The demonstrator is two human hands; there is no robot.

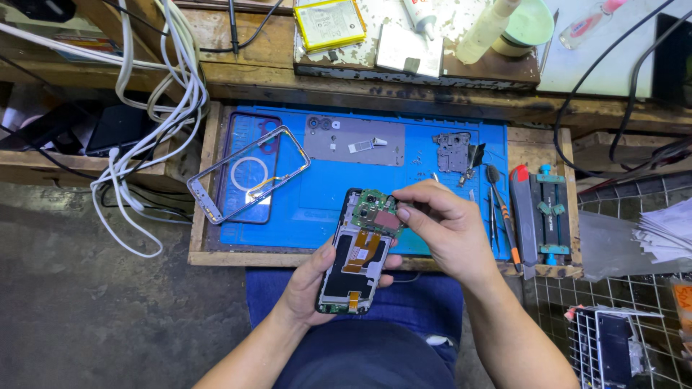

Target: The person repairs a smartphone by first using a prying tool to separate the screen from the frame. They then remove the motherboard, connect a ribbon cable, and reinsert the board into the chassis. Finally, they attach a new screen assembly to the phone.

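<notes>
Probably phone-repair workshop: blue repair mat (432, 194), hand tools (501, 216).

The opened phone (358, 252) shows a black inside, orange flex strips and a green board with a reddish patch. The mat (324, 194) beneath is bright blue. The cables (155, 108) are white, the battery (329, 23) yellow-edged, the wooden surface (238, 43) worn brown.

Wooden workbench (216, 256), blue repair mat (317, 209) on it, clear phone frame (249, 173), grey back panel (353, 140), tweezers (492, 216)
</notes>
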